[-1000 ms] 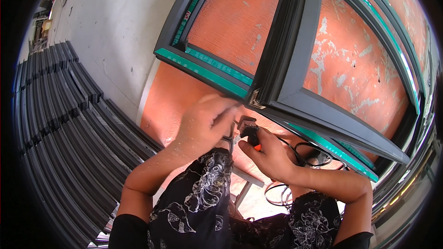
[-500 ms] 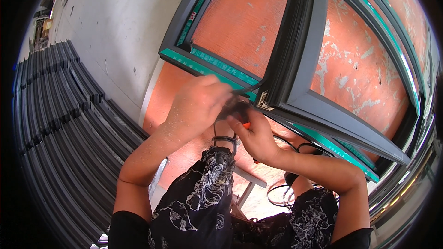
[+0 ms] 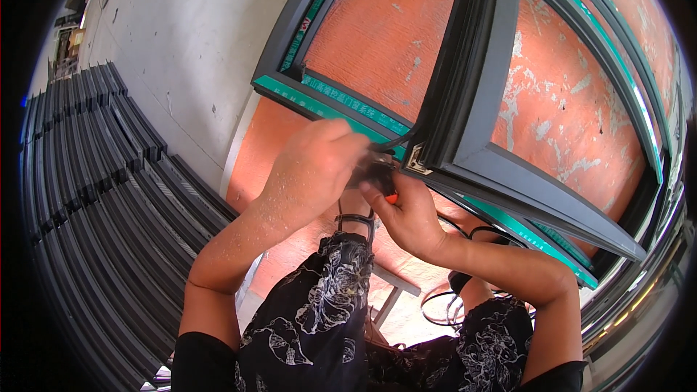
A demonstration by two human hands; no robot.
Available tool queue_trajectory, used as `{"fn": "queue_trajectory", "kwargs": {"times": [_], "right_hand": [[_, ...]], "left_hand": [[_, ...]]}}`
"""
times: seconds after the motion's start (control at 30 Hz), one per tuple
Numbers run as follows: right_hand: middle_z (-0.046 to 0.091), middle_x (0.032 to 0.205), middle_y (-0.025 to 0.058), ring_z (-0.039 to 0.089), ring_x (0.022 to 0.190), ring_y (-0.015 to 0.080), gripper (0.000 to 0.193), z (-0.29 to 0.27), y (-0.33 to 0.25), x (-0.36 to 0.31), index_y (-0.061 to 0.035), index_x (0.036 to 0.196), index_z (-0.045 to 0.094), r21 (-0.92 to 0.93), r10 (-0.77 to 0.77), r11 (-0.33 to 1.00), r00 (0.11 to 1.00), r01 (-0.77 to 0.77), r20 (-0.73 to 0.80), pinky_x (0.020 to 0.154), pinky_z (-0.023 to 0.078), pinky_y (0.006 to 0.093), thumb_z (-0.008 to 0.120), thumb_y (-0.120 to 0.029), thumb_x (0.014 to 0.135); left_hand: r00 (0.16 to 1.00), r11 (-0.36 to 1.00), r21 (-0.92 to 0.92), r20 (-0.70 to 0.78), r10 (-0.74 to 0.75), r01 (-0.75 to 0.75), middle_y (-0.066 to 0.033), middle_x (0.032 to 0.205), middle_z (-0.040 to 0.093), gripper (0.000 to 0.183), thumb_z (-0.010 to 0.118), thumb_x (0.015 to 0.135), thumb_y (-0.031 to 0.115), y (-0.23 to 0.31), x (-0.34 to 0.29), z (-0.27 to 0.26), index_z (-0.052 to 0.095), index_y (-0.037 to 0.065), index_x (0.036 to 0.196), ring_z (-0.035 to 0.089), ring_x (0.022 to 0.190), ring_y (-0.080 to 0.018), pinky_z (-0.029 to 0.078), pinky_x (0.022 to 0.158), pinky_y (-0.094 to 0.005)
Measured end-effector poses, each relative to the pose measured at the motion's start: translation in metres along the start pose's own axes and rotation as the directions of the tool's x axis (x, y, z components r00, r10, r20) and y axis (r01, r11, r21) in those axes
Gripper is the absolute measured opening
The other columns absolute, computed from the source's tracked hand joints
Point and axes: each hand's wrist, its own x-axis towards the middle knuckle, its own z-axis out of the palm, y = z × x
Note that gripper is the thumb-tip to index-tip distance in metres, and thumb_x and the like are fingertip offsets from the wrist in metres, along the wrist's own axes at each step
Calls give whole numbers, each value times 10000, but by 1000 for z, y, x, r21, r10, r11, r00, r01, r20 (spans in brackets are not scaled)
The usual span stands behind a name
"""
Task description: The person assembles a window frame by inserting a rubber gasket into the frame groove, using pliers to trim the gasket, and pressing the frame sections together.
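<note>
A black rubber strip [image 3: 398, 141] runs from the corner of a dark grey window sash [image 3: 475, 149] to my left hand [image 3: 316, 163], whose closed fingers pinch it. Just below and to the right, my right hand [image 3: 410, 219] is wrapped around a dark hand tool [image 3: 379, 176] with a bit of orange on its handle. The tool's kind is hard to tell, as my fingers cover much of it. Both hands are close together beside the sash's lower corner, where a small metal corner piece [image 3: 417, 159] shows. The sash stands swung out from a grey window frame [image 3: 279, 47] with green film.
Long dark profiles [image 3: 109, 225] lie stacked on the left. Loose black strip [image 3: 437, 306] coils on the floor near my feet, beside a stool-like metal leg [image 3: 396, 287]. An orange-red panel [image 3: 385, 22] shows through the frame, and a pale wall [image 3: 189, 36] is at upper left.
Hardly anything differs. My left hand has shifted very slightly at the strip, and the tool in my right hand has turned a little. The sash and frame stay in place.
</note>
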Motion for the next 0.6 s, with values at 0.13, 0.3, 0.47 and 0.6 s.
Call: {"fn": "queue_trajectory", "kwargs": {"times": [0.13, 0.3, 0.47, 0.6], "right_hand": [[610, 787, 229, 595, 745, 416, 319, 0, -2, -2, 7, 998, 569, 26, 14, 1000, 1000, -14, -12, 645, 468, 464, 588, -289, 879], [618, 763, 217, 602, 720, 407, 318, 1, 2, -3, 3, 928, 602, -26, 2, 1000, 999, -3, -35, 623, 471, 458, 595, -310, 872], [616, 735, 214, 605, 691, 398, 345, -4, 10, -10, 12, 842, 596, -39, -3, 999, 1000, 1, -30, 604, 470, 460, 602, -332, 865], [602, 668, 199, 597, 637, 393, 367, -6, 14, -15, 9, 786, 586, -82, -60, 995, 997, 57, -38, 578, 467, 463, 610, -351, 857]], "left_hand": [[1000, 999, 30, -3, 20, -20, -157, 874, 577, 229, 577, 746, -24, 3, 0, 0, 610, -22, 973, 563, 826, -346, 449, 707, -405], [1000, 999, 48, 12, 26, -26, -156, 868, 579, 202, 574, 766, -3, 0, -1, 3, 613, -15, 964, 561, 826, -354, 446, 707, -414], [998, 990, -126, 21, -58, 60, -159, 817, 577, 138, 573, 823, 43, 12, -7, 6, 616, -17, 940, 561, 788, -352, 444, 681, -400], [986, 955, -245, 1, -170, 165, -166, 812, 588, 126, 569, 863, 77, 20, -13, 11, 613, -26, 921, 567, 758, -332, 440, 657, -375]]}}
